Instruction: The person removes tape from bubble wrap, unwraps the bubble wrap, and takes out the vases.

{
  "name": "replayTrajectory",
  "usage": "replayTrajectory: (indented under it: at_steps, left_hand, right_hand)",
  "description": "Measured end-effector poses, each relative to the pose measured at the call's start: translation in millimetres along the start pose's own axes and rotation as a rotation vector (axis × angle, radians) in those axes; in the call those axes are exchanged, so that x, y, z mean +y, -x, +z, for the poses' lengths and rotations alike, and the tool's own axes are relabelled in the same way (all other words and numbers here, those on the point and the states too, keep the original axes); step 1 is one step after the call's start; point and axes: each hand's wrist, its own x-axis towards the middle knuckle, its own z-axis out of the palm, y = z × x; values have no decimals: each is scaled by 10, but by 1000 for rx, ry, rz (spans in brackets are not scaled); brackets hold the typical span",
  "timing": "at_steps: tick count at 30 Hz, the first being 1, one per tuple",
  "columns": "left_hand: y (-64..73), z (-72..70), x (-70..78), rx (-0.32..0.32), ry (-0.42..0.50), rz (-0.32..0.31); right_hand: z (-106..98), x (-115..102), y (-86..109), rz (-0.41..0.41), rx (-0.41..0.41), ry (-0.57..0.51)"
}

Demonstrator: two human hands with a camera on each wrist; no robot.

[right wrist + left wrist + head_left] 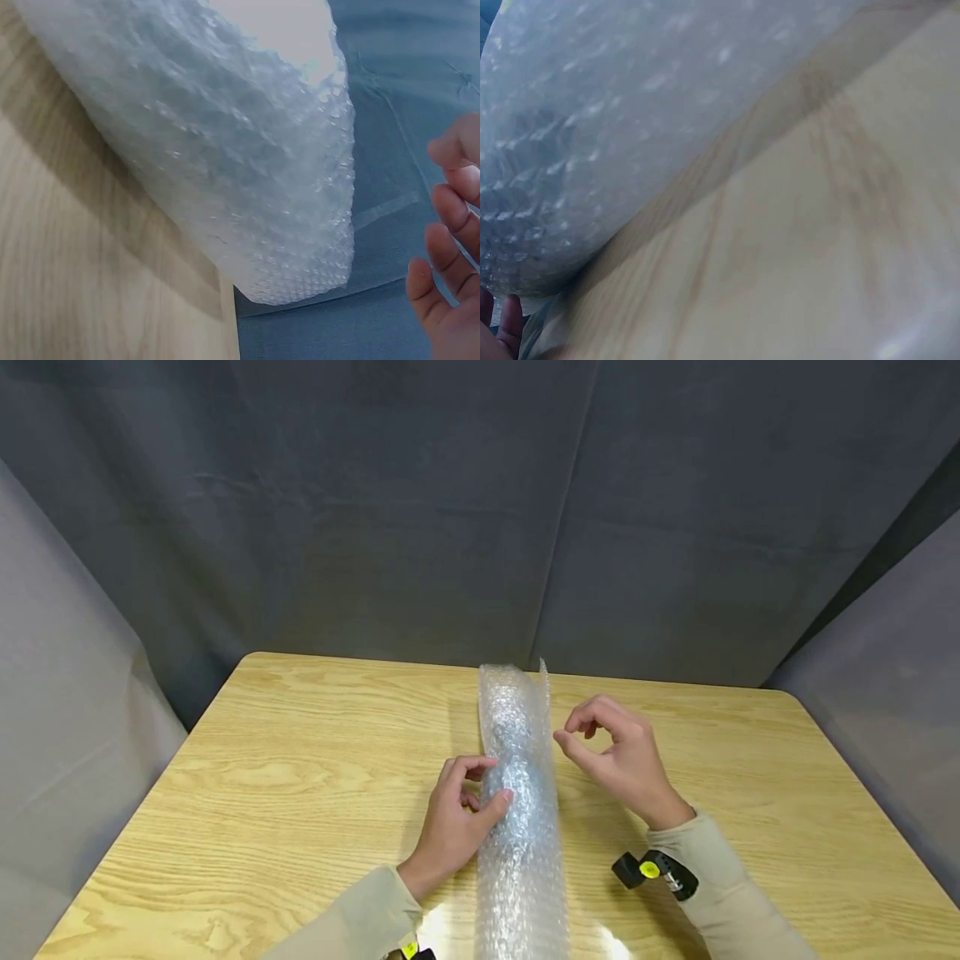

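A long roll of clear bubble wrap (517, 877) lies lengthwise on the table, with a bluish thing (517, 777) showing through its layers; the layers hide what that is. My left hand (453, 827) holds the roll from its left side, thumb on top and fingers bent against the wrap. In the left wrist view, fingertips (510, 322) show at the lower corner beside the wrap (645, 97). To the right of the roll, my right hand (618, 760) is raised with fingers loosely curled, apart from the wrap (247, 165). Nothing is visible between its fingers.
The wood-grain table (300, 793) has rounded far corners. Behind it hangs a dark grey curtain (420, 527), and pale cloth panels (67, 693) stand at both sides. At its far end, a loose flap of the wrap (544, 685) sticks up near the table's back edge.
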Motion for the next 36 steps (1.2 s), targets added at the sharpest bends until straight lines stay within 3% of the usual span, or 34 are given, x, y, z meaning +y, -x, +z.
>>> replayTrajectory:
  at_steps: [36]
  left_hand:
    - [23,-34,12,5,-13,19]
  right_hand:
    - [100,-293,342,-65,-190,-87]
